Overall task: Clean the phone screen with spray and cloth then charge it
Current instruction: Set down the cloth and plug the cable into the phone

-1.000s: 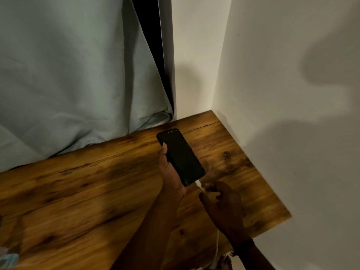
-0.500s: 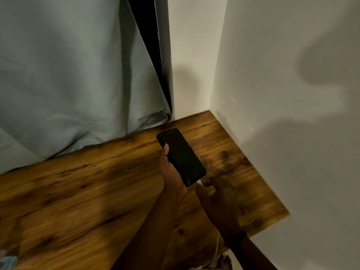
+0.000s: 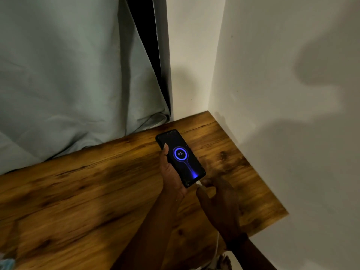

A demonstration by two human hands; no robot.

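A black phone (image 3: 180,157) is held above the wooden table (image 3: 78,191) in my left hand (image 3: 171,172), thumb along its left edge. Its screen is lit with a blue charging ring that reads 97%. The white plug of a charging cable (image 3: 199,184) sits in the phone's bottom end, and my right hand (image 3: 218,199) pinches that plug. A stretch of white cable (image 3: 216,248) drops past the table's near edge by my right wrist. No spray or cloth can be identified in view.
A pale grey-green curtain (image 3: 68,84) hangs behind the table and rests on its back edge. White walls (image 3: 282,94) close the corner at the right. A light blue object (image 3: 7,263) shows at the bottom left corner.
The phone's screen was dark and is now lit with the charging animation. My right hand pushed the plug up against the phone's bottom end.
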